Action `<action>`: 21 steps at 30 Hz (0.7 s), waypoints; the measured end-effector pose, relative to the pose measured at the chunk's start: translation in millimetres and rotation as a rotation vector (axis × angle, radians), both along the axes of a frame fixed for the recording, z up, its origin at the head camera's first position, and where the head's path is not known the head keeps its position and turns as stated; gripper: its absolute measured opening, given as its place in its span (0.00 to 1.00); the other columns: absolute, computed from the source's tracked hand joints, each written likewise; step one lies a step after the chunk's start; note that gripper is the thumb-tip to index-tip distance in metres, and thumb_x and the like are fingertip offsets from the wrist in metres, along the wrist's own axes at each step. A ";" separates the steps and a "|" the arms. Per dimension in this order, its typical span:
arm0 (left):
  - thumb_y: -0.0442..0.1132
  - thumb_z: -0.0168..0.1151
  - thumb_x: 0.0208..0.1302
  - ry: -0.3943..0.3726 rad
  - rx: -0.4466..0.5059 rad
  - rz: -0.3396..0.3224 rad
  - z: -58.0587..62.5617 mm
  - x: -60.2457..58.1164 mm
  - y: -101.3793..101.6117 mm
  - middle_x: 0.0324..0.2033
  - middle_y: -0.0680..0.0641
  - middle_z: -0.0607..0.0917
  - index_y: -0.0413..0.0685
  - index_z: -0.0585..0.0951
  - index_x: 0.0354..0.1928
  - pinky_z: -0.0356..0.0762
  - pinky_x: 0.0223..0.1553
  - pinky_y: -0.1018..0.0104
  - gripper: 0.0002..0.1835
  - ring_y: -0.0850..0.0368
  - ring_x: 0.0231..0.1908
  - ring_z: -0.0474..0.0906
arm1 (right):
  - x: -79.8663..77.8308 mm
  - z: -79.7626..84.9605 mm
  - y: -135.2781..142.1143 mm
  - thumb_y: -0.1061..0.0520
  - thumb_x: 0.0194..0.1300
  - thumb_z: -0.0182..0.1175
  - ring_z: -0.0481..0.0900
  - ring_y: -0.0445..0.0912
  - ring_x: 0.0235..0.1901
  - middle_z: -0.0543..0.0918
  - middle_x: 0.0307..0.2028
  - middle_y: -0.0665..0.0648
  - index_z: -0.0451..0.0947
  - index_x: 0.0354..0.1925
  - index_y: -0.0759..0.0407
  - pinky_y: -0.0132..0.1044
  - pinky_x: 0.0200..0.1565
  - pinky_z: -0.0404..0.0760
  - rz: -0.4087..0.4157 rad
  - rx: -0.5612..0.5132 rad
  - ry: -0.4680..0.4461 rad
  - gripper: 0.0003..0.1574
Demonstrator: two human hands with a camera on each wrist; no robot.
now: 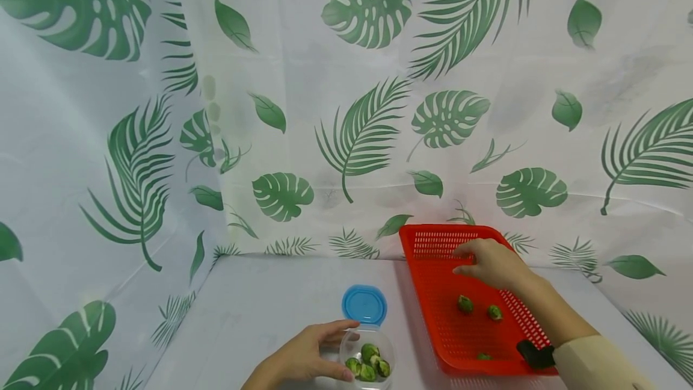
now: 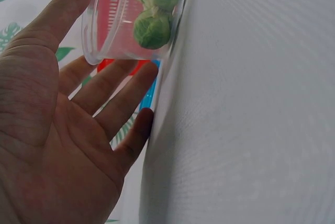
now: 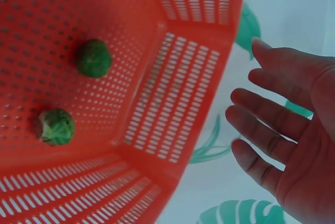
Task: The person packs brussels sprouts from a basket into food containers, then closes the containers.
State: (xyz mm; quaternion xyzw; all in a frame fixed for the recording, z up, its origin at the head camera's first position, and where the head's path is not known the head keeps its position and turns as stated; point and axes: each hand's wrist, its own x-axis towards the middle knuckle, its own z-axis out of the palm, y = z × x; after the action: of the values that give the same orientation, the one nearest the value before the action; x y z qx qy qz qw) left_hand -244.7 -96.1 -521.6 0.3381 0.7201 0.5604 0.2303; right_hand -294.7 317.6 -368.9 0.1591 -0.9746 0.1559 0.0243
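A clear plastic tub (image 1: 390, 342) stands on the table with several Brussels sprouts (image 1: 370, 354) inside. My left hand (image 1: 311, 351) holds its left side, thumb near the front and fingers at the back. In the left wrist view the thumb of my left hand (image 2: 57, 114) reaches up along the tub (image 2: 125, 46), its other fingers spread lower down. My right hand (image 1: 495, 263) hovers over the far part of a red perforated basket (image 1: 425, 312), fingers loosely bent and holding nothing. Two sprouts (image 1: 465, 304) lie apart on the basket's floor.
Just behind the tub lies its blue lid (image 1: 364, 304), folded back. A green leaf scrap (image 1: 484, 356) is near the basket's front wall. Leaf-printed sheeting (image 1: 303, 149) rises behind the table. A black band (image 1: 535, 354) circles my right forearm above the basket's near corner.
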 end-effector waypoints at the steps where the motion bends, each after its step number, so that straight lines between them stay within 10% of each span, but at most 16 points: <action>1: 0.45 0.76 0.64 0.000 0.000 0.000 0.0 0.0 -0.3 0.67 0.47 0.82 0.57 0.68 0.78 0.77 0.63 0.68 0.42 0.58 0.66 0.79 | -2.2 -1.2 1.7 0.49 0.58 0.78 0.85 0.56 0.47 0.90 0.46 0.59 0.87 0.53 0.61 0.49 0.43 0.89 0.003 -0.006 -0.015 0.28; 21: 0.46 0.77 0.63 0.007 -0.012 0.009 0.3 0.3 -0.3 0.66 0.49 0.83 0.58 0.68 0.78 0.77 0.63 0.67 0.42 0.59 0.65 0.80 | -17.8 -15.8 15.2 0.60 0.57 0.77 0.85 0.50 0.43 0.89 0.48 0.61 0.87 0.53 0.62 0.48 0.43 0.89 0.072 -0.102 -0.201 0.25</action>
State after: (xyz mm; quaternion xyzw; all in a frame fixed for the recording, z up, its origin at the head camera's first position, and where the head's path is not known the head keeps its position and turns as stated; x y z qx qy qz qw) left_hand -244.4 -96.4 -521.3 0.3354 0.7257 0.5561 0.2272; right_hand -312.6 332.7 -384.7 0.1761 -0.9565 0.2214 -0.0712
